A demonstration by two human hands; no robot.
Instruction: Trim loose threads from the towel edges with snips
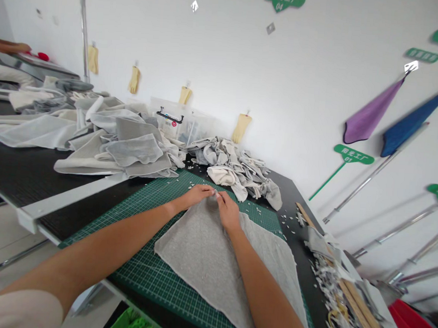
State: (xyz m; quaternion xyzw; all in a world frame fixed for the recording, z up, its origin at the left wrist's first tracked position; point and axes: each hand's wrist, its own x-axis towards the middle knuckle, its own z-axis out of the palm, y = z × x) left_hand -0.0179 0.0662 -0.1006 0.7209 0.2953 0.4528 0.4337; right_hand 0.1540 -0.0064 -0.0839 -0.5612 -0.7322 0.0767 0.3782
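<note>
A light grey cloth (200,262) lies spread over a green cutting mat (147,279) with white grid lines. At the cloth's far edge, my left hand (199,195) pinches the fabric between thumb and fingers. My right hand (228,209) pinches the same edge just beside it, the fingertips of both hands nearly touching. A small bit of gathered cloth shows between them. The right forearm crosses over the cloth, and part of the fabric extends to its right.
Behind the mat lie a large cloth pile (130,143) and a smaller pile (234,165). A clear bin (169,123) stands by the wall. Scraps (326,286) and wooden strips (359,308) line the right edge, near a red container (413,327). Another person's hand (20,47) shows far left.
</note>
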